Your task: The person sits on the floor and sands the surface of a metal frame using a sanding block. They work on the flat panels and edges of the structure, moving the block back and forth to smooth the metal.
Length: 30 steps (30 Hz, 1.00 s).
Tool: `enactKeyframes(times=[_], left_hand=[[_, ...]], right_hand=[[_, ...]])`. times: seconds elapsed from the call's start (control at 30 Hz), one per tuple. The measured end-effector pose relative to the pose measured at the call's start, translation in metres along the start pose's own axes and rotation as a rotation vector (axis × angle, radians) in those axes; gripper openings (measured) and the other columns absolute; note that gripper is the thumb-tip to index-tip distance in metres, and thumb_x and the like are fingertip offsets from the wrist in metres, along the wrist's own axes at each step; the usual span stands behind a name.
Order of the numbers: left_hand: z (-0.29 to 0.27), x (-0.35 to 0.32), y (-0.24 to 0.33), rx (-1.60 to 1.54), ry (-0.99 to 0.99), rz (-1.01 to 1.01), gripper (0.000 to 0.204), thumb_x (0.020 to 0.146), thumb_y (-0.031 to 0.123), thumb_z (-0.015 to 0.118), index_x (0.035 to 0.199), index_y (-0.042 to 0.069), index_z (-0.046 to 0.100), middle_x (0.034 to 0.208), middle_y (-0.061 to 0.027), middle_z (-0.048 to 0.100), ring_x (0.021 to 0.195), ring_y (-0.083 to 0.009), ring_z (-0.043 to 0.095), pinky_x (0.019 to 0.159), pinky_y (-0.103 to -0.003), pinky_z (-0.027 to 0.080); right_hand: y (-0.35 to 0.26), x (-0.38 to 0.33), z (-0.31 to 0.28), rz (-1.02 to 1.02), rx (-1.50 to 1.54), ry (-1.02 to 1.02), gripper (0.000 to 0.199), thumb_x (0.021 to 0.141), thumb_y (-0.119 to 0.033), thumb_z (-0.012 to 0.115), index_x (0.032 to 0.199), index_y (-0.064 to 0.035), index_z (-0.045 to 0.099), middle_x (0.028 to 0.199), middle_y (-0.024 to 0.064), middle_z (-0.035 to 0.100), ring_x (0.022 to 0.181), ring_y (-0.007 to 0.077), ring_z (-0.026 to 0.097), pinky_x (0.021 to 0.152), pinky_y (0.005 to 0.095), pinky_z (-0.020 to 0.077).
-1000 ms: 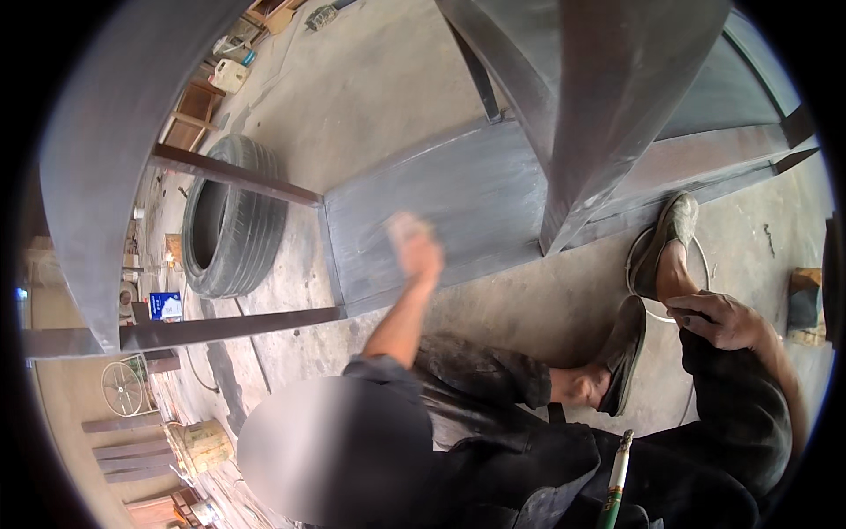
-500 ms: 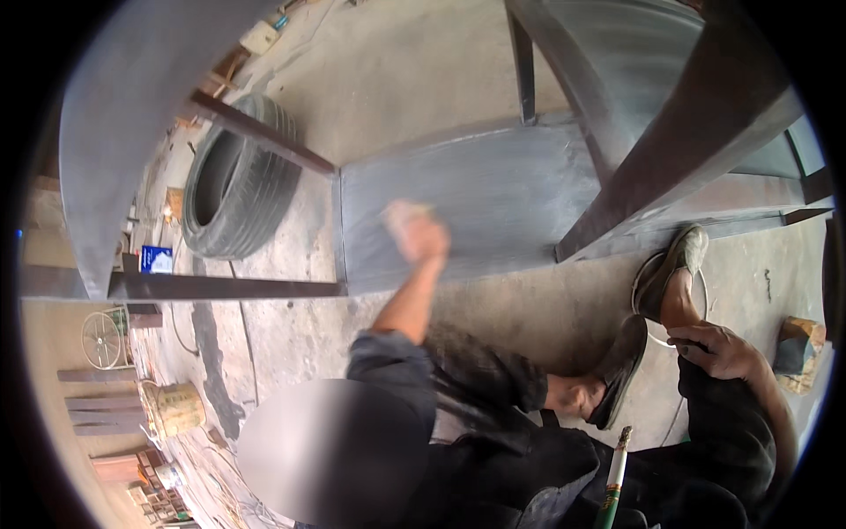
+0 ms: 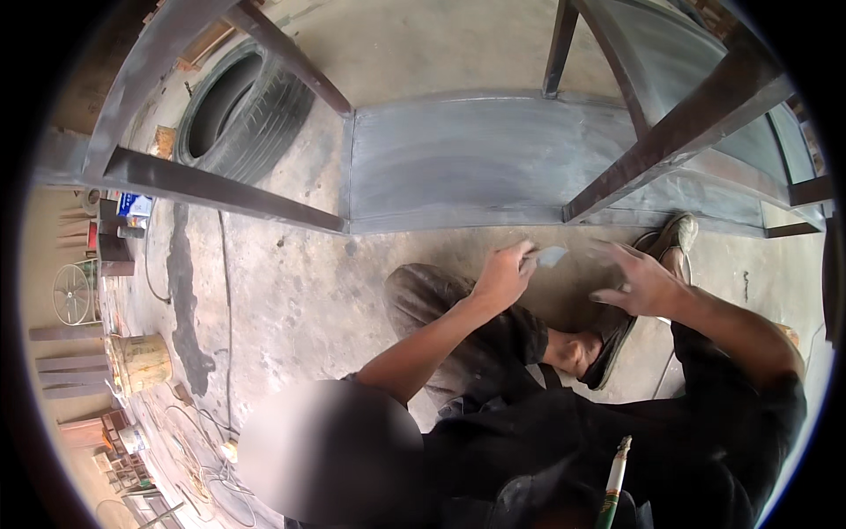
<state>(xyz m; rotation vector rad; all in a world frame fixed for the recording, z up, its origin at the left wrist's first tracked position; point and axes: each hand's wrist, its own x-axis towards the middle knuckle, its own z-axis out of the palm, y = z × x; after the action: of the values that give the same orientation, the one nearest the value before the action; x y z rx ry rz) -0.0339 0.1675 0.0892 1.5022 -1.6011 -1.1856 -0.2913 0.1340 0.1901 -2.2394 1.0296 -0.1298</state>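
Observation:
My left hand (image 3: 507,275) pinches a small grey-blue piece of sandpaper (image 3: 552,257), held above the floor just in front of my bent knee. To its right my right hand (image 3: 636,280) is raised, its fingers spread and slightly smeared by motion, holding nothing. A gap separates the hand from the sandpaper. Beyond both hands lies a wooden furniture frame, with a flat grey panel (image 3: 458,167) low at the floor. A dark leg (image 3: 670,137) slants up at the right, and another leg (image 3: 229,189) stretches out at the left. Neither hand touches the frame.
A worn tyre (image 3: 251,115) leans behind the left legs. At the left stand a stained bucket (image 3: 141,363) and a blue-and-white box (image 3: 135,204). Cables (image 3: 225,300) run over the concrete floor. My sandalled foot (image 3: 608,353) rests below my right hand.
My left hand has drawn back from the panel toward me and to the right. My right hand has lifted off my lower leg toward it. The view has shifted.

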Motion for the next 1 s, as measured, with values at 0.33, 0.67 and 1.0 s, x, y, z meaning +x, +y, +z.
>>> enactKeyframes(times=[0.33, 0.67, 1.0], left_hand=[[-0.103, -0.085, -0.025, -0.215, 0.190, -0.233, 0.026, 0.085, 0.020, 0.079, 0.083, -0.001, 0.065, 0.069, -0.0029, 0.063, 0.065, -0.0050, 0.051, 0.059, -0.027, 0.044], [-0.257, -0.181, -0.248, 0.716, 0.842, -0.155, 0.041, 0.097, 0.018, 0.059, 0.135, 0.002, 0.054, 0.132, -0.0213, 0.057, 0.125, -0.0378, 0.051, 0.105, -0.048, 0.038], [-0.284, -0.250, -0.334, 0.943, 1.006, -0.804, 0.058, 0.105, 0.043, 0.038, 0.150, 0.007, 0.041, 0.156, -0.0142, 0.038, 0.145, -0.0287, 0.033, 0.120, -0.046, 0.021]], right_hand=[[-0.058, 0.123, 0.093, 0.289, 1.072, -0.398, 0.039, 0.098, -0.031, 0.064, 0.119, 0.0021, 0.063, 0.099, 0.0103, 0.069, 0.064, 0.0184, 0.066, 0.059, 0.0300, 0.0562], [-0.067, 0.216, 0.148, -0.064, 0.740, 0.097, 0.045, 0.101, -0.016, 0.052, 0.139, 0.0076, 0.046, 0.141, 0.0224, 0.053, 0.130, 0.0350, 0.052, 0.111, 0.0402, 0.0435], [0.014, 0.213, 0.177, -0.196, -0.414, 0.172, 0.070, 0.082, 0.000, 0.055, 0.147, 0.0097, 0.033, 0.156, 0.0249, 0.031, 0.148, 0.0367, 0.026, 0.123, 0.0434, 0.0244]])
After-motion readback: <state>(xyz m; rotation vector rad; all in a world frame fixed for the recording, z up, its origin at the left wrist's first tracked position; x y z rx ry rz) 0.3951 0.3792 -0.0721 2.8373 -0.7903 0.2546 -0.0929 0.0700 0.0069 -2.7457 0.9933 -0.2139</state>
